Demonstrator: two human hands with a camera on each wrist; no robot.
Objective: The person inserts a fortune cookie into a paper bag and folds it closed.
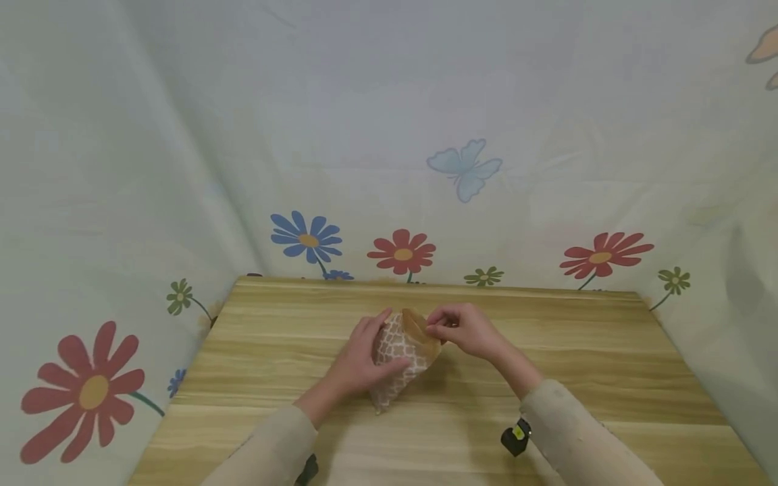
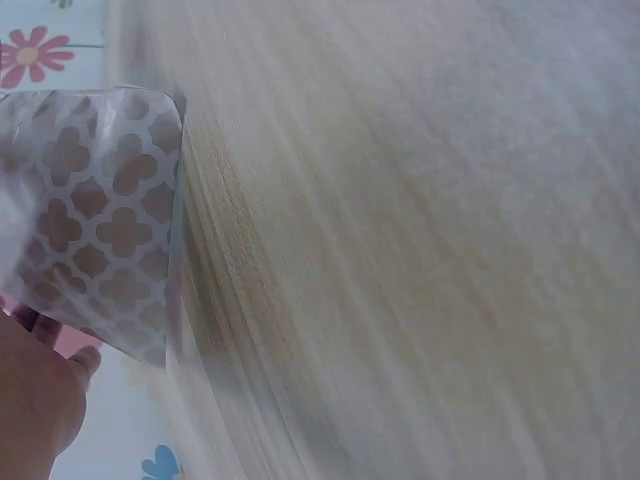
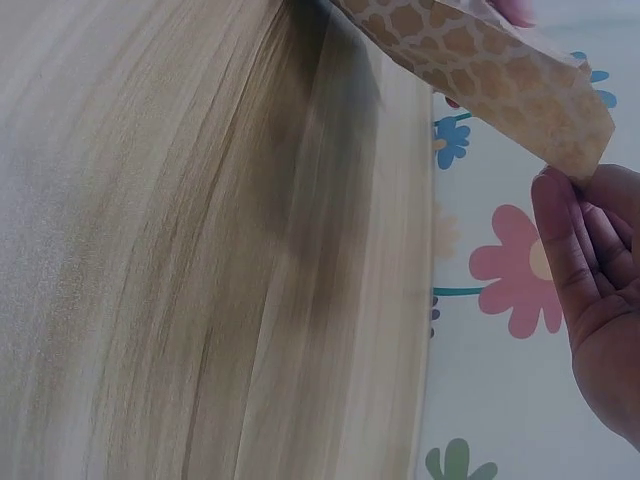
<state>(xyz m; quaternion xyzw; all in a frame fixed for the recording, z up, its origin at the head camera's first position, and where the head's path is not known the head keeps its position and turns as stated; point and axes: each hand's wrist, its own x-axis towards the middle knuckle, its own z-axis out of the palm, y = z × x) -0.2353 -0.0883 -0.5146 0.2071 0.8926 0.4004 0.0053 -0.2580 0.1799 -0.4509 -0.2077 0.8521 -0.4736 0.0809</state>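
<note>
No legible text, labels, brands or numbers.

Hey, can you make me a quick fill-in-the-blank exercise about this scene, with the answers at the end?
1. The left hand grips the patterned bag while the ____ hand pinches its edge.
2. The table beneath them has a surface with a ____ grain look.
3. The butterfly near the middle of the backdrop is pale ____.
4. The large flower at the head view's lower left has ____ petals.

Missing words: right; wood; blue; red.
</note>
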